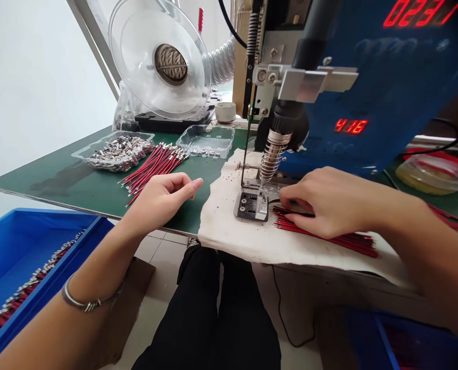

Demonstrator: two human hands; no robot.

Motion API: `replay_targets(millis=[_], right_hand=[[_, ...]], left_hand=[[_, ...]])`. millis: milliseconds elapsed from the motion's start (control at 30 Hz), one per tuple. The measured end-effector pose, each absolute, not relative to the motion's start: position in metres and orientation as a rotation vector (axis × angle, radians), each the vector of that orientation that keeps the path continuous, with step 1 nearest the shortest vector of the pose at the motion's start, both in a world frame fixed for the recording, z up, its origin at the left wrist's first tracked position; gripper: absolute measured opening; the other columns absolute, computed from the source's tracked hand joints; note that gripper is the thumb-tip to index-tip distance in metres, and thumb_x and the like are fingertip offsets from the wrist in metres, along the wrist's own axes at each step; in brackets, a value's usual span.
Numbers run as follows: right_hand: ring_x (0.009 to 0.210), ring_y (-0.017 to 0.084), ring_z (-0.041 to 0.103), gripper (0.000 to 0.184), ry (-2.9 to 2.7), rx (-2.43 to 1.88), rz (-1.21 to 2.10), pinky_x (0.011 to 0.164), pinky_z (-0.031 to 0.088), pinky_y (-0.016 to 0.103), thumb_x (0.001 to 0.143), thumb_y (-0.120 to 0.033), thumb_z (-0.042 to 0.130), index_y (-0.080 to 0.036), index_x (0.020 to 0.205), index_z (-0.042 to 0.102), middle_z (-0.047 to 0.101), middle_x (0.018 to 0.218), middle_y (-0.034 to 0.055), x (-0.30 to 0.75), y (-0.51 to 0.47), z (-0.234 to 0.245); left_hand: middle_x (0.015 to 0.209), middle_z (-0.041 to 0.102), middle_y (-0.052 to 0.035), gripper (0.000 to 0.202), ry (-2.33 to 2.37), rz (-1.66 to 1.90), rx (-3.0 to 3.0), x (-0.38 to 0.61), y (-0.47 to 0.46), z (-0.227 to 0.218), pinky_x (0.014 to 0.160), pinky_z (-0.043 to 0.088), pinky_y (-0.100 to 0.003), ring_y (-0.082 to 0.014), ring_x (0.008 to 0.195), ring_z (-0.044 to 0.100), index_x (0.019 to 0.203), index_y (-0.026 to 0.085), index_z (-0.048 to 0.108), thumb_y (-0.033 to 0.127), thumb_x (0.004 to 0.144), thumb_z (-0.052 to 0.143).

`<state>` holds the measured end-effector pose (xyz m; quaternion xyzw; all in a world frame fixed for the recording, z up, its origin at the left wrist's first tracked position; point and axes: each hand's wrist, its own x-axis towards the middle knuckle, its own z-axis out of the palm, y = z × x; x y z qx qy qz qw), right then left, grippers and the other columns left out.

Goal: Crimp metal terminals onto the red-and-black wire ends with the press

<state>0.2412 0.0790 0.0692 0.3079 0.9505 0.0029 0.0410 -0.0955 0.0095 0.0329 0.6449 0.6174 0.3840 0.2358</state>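
Note:
My right hand (325,203) rests on a bundle of red wires (329,237) lying on a white cloth (229,226), fingers curled, fingertips pinching at a wire end beside the metal fixture (252,204) under the heat nozzle (272,154). My left hand (163,198) hovers over the green table (78,180) with fingers loosely curled and nothing visible in it, just in front of a second pile of red wires (151,165).
A clear tray of metal terminals (116,150) and another clear tray (207,140) sit behind. A blue machine (386,87) with red digits looms at right. A clear reel (161,59) stands at back. A blue bin (24,257) with wired pieces is at left.

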Motion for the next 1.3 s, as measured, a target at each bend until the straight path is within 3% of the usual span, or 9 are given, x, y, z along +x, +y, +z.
replay_targets(millis=[267, 433, 633, 733, 833, 1000, 1133, 1233, 1300], right_hand=[[0.058, 0.019, 0.048, 0.020, 2.920, 0.925, 0.008, 0.065, 0.028, 0.038, 0.096, -0.024, 0.065, -0.027, 0.076, 0.064, 0.064, 0.063, -0.0010, 0.241, 0.083, 0.065], [0.056, 0.018, 0.043, 0.027, 2.928, 0.920, 0.057, 0.063, 0.026, 0.039, 0.095, -0.019, 0.065, -0.027, 0.071, 0.055, 0.057, 0.058, -0.0016, 0.241, 0.081, 0.066], [0.057, 0.019, 0.047, 0.023, 2.975, 0.923, 0.067, 0.064, 0.027, 0.039, 0.098, -0.020, 0.064, -0.027, 0.076, 0.061, 0.063, 0.063, -0.0004, 0.244, 0.085, 0.059], [0.056, 0.018, 0.047, 0.025, 2.982, 0.938, 0.079, 0.064, 0.026, 0.041, 0.098, -0.019, 0.063, -0.026, 0.075, 0.060, 0.062, 0.062, 0.0000, 0.244, 0.087, 0.057], [0.059, 0.020, 0.049, 0.027, 2.929, 0.931, 0.035, 0.066, 0.027, 0.041, 0.101, -0.018, 0.061, -0.026, 0.076, 0.060, 0.066, 0.065, 0.0014, 0.243, 0.086, 0.058], [0.066, 0.022, 0.057, 0.031, 2.970, 0.874, 0.026, 0.069, 0.029, 0.041, 0.109, -0.021, 0.055, -0.026, 0.079, 0.061, 0.073, 0.074, 0.0054, 0.244, 0.085, 0.060], [0.067, 0.022, 0.060, 0.033, 3.019, 0.863, 0.017, 0.070, 0.030, 0.041, 0.112, -0.024, 0.055, -0.025, 0.081, 0.066, 0.075, 0.077, 0.0056, 0.246, 0.088, 0.058], [0.069, 0.023, 0.063, 0.034, 3.030, 0.870, 0.057, 0.070, 0.032, 0.041, 0.112, -0.024, 0.053, -0.025, 0.084, 0.073, 0.079, 0.081, 0.0069, 0.247, 0.090, 0.058], [0.068, 0.023, 0.063, 0.035, 3.025, 0.875, 0.103, 0.069, 0.032, 0.042, 0.113, -0.024, 0.053, -0.024, 0.086, 0.075, 0.080, 0.080, 0.0074, 0.248, 0.091, 0.057]], left_hand=[[0.063, 0.045, 0.0020, 0.052, 1.652, 1.128, 1.706, -0.099, 0.010, 0.027, 0.059, 0.026, -0.032, -0.0140, 0.061, 0.035, 0.064, 0.024, 0.056, 0.055, 0.094, 0.085], [0.063, 0.046, 0.0023, 0.051, 1.662, 1.119, 1.697, -0.099, 0.011, 0.027, 0.059, 0.026, -0.034, -0.0142, 0.060, 0.036, 0.065, 0.024, 0.058, 0.054, 0.094, 0.087], [0.065, 0.052, 0.0019, 0.042, 1.725, 1.321, 1.703, -0.101, -0.003, 0.020, 0.063, 0.035, -0.035, -0.0156, 0.065, 0.044, 0.073, 0.024, 0.063, 0.041, 0.106, 0.082], [0.068, 0.056, 0.0024, 0.038, 1.840, 1.480, 1.721, -0.114, -0.009, 0.019, 0.068, 0.037, -0.036, -0.0162, 0.068, 0.047, 0.081, 0.024, 0.070, 0.044, 0.112, 0.077], [0.066, 0.059, 0.0037, 0.028, 2.167, 1.556, 1.759, -0.143, -0.003, 0.030, 0.071, 0.038, -0.037, -0.0172, 0.068, 0.050, 0.084, 0.022, 0.076, 0.039, 0.106, 0.079], [0.068, 0.060, 0.0051, 0.007, 2.690, 1.316, 1.570, -0.198, 0.023, 0.064, 0.083, 0.039, -0.032, -0.0200, 0.078, 0.056, 0.086, 0.022, 0.081, 0.019, 0.093, 0.080], [0.073, 0.047, 0.0035, 0.005, 2.798, 0.818, 1.571, -0.215, 0.037, 0.080, 0.079, 0.024, -0.033, -0.0212, 0.078, 0.033, 0.092, 0.024, 0.083, 0.023, 0.094, 0.088], [0.075, 0.055, 0.0024, 0.018, 2.694, 0.709, 1.606, -0.220, 0.045, 0.083, 0.082, 0.030, -0.029, -0.0207, 0.081, 0.041, 0.091, 0.023, 0.084, 0.037, 0.100, 0.093], [0.077, 0.062, 0.0028, 0.041, 2.634, 0.707, 1.634, -0.225, 0.048, 0.083, 0.095, 0.038, -0.028, -0.0178, 0.086, 0.049, 0.092, 0.021, 0.087, 0.059, 0.105, 0.093]])
